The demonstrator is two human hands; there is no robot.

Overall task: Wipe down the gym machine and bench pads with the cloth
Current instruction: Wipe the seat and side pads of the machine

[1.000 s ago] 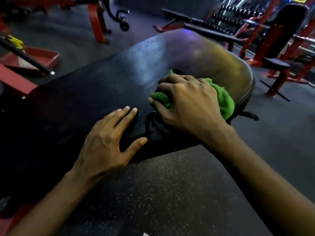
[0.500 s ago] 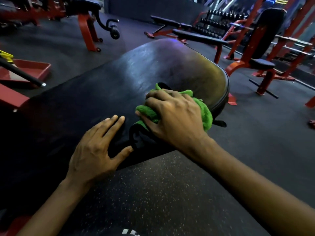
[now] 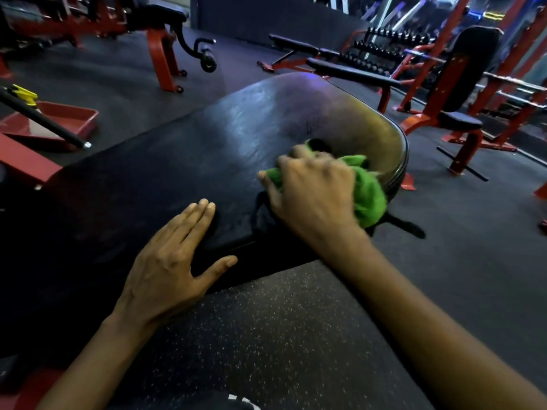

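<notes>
A wide black bench pad (image 3: 183, 161) fills the middle of the view, its rounded far end worn and brownish. My right hand (image 3: 310, 193) grips a bunched green cloth (image 3: 368, 196) and presses it on the pad near the right edge, slightly blurred. A dark hole in the pad shows just beyond the fingers. My left hand (image 3: 168, 267) rests flat on the pad's near edge, fingers straight, thumb spread.
Speckled rubber floor (image 3: 281, 335) lies below the pad. Red-framed benches (image 3: 352, 72) and a seat (image 3: 461, 119) stand at the right and back, with a dumbbell rack (image 3: 384, 51) behind. A red tray with a black bar (image 3: 44, 122) sits at the left.
My right hand with the cloth has shifted along the pad near its right edge, back and forth. The left hand stays pressed on the pad. The view has tilted slightly.
</notes>
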